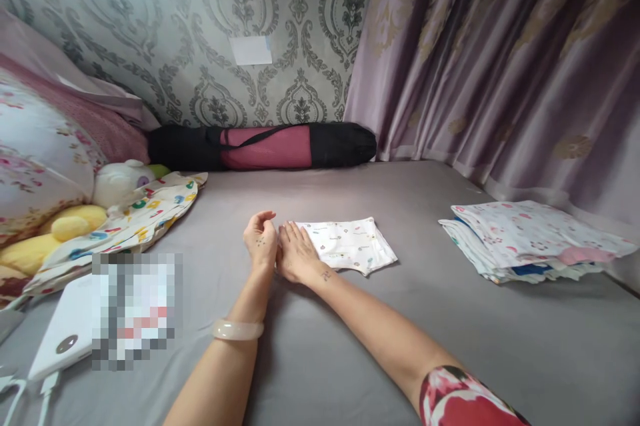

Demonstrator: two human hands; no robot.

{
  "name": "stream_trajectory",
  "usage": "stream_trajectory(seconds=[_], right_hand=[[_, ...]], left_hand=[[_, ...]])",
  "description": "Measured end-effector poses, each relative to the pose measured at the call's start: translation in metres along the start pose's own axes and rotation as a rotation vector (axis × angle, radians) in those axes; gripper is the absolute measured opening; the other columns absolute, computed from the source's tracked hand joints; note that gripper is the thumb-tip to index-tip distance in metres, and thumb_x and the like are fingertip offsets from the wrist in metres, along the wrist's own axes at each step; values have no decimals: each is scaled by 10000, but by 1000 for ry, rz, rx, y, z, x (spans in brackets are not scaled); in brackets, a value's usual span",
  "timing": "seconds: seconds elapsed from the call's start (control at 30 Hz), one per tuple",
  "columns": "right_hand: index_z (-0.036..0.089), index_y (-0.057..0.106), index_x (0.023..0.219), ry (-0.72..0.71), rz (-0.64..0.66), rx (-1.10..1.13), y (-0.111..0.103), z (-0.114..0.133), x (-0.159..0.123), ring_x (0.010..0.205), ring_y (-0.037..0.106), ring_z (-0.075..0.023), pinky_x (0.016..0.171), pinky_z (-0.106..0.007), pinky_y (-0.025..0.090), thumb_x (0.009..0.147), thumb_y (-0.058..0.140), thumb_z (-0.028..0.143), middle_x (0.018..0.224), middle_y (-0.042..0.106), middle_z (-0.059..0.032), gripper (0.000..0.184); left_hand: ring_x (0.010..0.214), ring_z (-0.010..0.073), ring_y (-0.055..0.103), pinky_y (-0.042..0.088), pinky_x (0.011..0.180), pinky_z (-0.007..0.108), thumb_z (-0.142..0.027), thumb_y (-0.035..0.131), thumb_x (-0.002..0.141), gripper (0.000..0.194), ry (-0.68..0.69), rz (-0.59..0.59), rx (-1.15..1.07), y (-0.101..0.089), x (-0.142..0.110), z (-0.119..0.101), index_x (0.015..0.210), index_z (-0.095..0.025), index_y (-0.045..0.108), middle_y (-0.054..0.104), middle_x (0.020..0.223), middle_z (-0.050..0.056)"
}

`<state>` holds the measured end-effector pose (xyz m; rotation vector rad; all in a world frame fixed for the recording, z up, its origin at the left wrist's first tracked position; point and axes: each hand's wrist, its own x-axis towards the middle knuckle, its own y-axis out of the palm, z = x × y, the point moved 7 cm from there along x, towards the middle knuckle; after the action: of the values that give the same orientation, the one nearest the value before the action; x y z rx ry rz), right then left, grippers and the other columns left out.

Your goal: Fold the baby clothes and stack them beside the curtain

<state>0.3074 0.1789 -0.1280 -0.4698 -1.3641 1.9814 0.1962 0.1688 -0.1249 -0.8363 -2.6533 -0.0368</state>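
Observation:
A white folded garment [355, 245] with small coloured prints, seemingly a child's top, lies flat on the grey bed sheet [320, 359] in front of me. My right hand [299, 249] rests palm down across its left end, fingers stretched out and close together. Just left of that, my left hand [261, 237] stands on its edge with loosely bent fingers, beside the right fingertips. Nothing shows in the left hand, though its palm side is hidden. A pale bangle [237, 330] circles my left wrist.
Folded printed cloths [530, 239] are stacked at right. A black and pink rolled bag [270, 147] lies along the wall. Left are a floral pillow [40, 153], plush toys [123, 183], a patterned cloth [165, 206] and a white power bank [70, 326] with cables, beside a blurred patch.

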Motion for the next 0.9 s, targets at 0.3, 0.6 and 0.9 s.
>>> stream_trajectory(seconds=[0.3, 0.6, 0.9], right_hand=[[-3, 312, 1478, 79, -47, -132, -5, -32, -11, 1453, 205, -267, 1189, -425, 97, 991, 235, 409, 1554, 276, -184, 642], [3, 335, 1470, 60, -53, -91, -7, -32, -11, 1444, 230, -265, 1187, -413, 116, 992, 247, 384, 1546, 304, -177, 617], [34, 377, 1460, 99, -69, -159, -29, -63, -28, 1440, 234, -288, 1178, -455, 122, 990, 273, 352, 1538, 329, -161, 576]], left_hand=[[912, 183, 680, 510, 884, 320, -191, 432, 739, 236, 4, 41, 10, 7, 0, 6, 883, -181, 619, 714, 897, 60], [893, 191, 678, 511, 870, 333, -182, 428, 724, 252, 10, 111, 66, 13, -4, 2, 877, -174, 629, 721, 895, 62], [899, 193, 679, 507, 843, 319, -185, 428, 735, 280, -8, 231, 144, 23, -14, -8, 910, -172, 646, 734, 913, 60]])
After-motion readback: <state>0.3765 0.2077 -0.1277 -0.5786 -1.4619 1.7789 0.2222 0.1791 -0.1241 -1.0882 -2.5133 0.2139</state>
